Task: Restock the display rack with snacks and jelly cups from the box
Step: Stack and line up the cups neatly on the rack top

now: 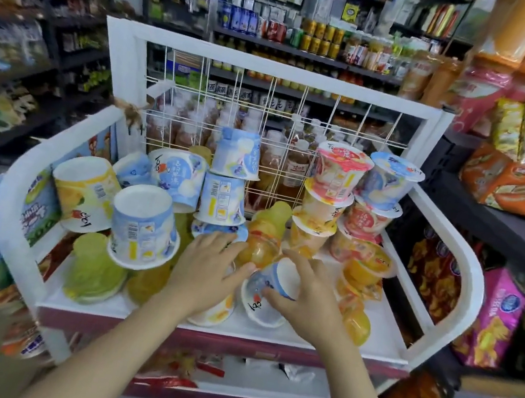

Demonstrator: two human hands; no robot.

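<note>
I am settling a blue-and-white jelly cup (268,292) onto the front middle of the top shelf (380,336) of the white display rack (451,265). My right hand (304,296) curls over it, thumb on the near wall and fingers across the top, so the grip is on the cup itself. My left hand (207,273) lies spread and fairly flat on the cups just left of it, fingertips touching a clear orange cup (259,250); it holds nothing, it only steadies the pile.

The cup lies tipped on its side. Its long axis runs from near-left to far-right, roughly level with the shelf: the wide rim faces down and toward me, the narrow base points away toward the orange cups behind.

To do this well I think I should roll it upside down onto its rim, as the stacked blue cups (223,199) behind stand, or fully upright like the pink cup (339,170) by the wire grid (270,103). The neighbours lean loosely, so I would keep my left palm as a fence and press gently, since the big blue cup (141,227) at left already tilts and looks ready to slide. I would let go only once the rim sits flat on the shelf.
</note>
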